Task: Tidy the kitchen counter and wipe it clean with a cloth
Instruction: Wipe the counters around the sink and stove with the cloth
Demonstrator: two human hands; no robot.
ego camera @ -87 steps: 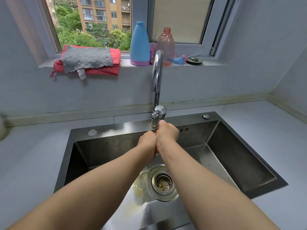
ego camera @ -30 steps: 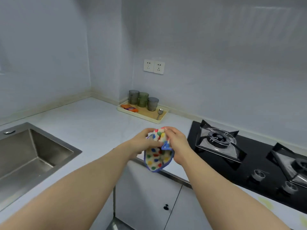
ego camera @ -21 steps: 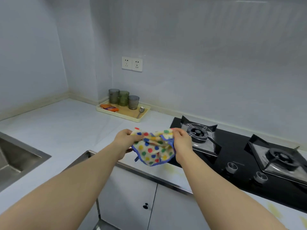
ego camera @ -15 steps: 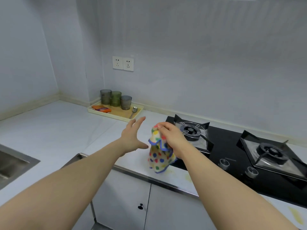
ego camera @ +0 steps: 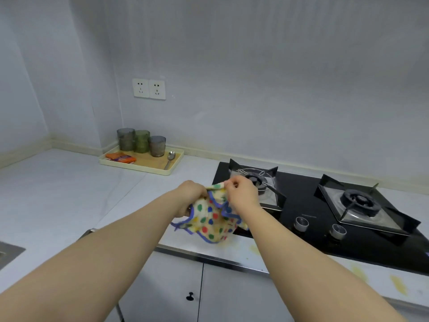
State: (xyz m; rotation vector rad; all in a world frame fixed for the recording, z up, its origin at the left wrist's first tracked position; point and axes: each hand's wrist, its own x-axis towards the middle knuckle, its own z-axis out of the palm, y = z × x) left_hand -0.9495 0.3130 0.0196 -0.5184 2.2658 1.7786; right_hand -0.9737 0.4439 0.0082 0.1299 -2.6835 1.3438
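A cream cloth with coloured dots and a blue hem hangs between my two hands above the white counter, just left of the black gas hob. My left hand grips its left part, and my right hand pinches its top edge. The lower folds of the cloth hang close to the counter's front strip. Yellowish stains mark the counter in front of the hob.
A cream tray at the back holds three tinted glasses, an orange packet and a spoon. The hob has two burners and two knobs. A sink corner shows at far left. White cabinet doors lie below.
I have turned from the sink to the counter by the hob. Half a second ago my left hand was open and off the cloth; now it grips the cloth again.
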